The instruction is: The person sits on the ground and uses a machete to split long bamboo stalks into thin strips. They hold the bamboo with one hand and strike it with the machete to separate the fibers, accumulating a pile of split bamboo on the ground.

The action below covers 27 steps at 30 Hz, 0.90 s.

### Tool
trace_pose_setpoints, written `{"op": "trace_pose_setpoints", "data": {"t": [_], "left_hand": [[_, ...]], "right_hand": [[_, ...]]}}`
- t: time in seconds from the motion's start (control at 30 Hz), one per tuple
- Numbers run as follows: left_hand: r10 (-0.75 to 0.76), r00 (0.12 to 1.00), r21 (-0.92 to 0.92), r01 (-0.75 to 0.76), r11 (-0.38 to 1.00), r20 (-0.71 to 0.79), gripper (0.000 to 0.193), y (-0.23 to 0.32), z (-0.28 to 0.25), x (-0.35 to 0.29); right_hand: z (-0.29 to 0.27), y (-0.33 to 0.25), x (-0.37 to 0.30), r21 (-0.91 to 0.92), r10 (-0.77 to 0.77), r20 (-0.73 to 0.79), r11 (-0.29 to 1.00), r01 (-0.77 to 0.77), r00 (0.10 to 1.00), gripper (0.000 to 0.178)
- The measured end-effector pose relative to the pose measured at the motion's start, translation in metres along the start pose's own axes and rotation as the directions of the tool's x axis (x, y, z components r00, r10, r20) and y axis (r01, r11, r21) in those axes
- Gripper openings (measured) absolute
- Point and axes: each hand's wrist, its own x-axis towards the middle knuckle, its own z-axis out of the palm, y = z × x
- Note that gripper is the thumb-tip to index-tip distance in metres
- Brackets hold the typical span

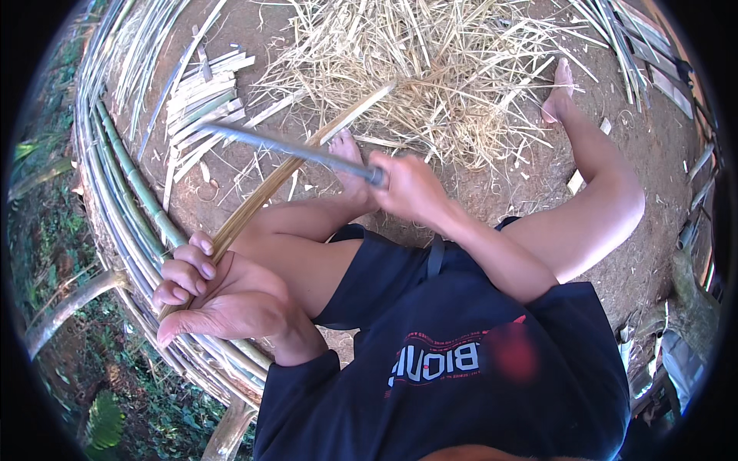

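Note:
My left hand [231, 290] has its fingers curled round the lower end of a long split bamboo strip [260, 192]. The strip slants up and away to the right, its far end pale and reaching the shavings. In my right hand [411, 188], the fist is closed round the handle of a long-bladed knife [261, 140]. Its thin grey blade points left, a little blurred, and crosses the strip near the strip's upper half. Whether the edge touches the bamboo I cannot tell. The handle is mostly hidden in my fist.
A large heap of pale bamboo shavings [400, 54] lies ahead, between my bare feet. Cut bamboo slats [204, 100] are stacked at the far left. Green bamboo poles [134, 180] form a curved edge on the left, with plants below. More long strips [615, 42] lie far right.

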Motion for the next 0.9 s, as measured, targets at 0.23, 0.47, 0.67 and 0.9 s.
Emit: {"op": "trace_pose_setpoints", "data": {"t": [0.23, 0.47, 0.67, 0.9], "left_hand": [[0.072, 0.996, 0.083, -0.067, 0.994, -0.055, 0.048, -0.005, 0.004, 0.000], [0.038, 0.998, 0.074, -0.034, 0.997, -0.054, 0.049, -0.003, 0.004, 0.001], [0.020, 1.000, 0.008, -0.020, 1.000, -0.005, 0.054, -0.003, -0.007, 0.005], [0.040, 0.999, 0.066, -0.040, 0.997, 0.005, 0.051, -0.005, -0.003, 0.003]], "right_hand": [[0.000, -0.012, 0.003, -0.062, -0.070, -0.065, 0.996, 0.066, 0.995, 0.006], [-0.009, 0.021, 0.020, -0.095, 0.143, -0.052, 0.985, -0.147, 0.988, 0.008], [-0.005, 0.059, 0.033, -0.122, 0.209, -0.105, 0.968, -0.221, 0.972, 0.009], [0.002, 0.087, 0.028, -0.141, 0.290, -0.015, 0.947, -0.289, 0.957, 0.012]]}}
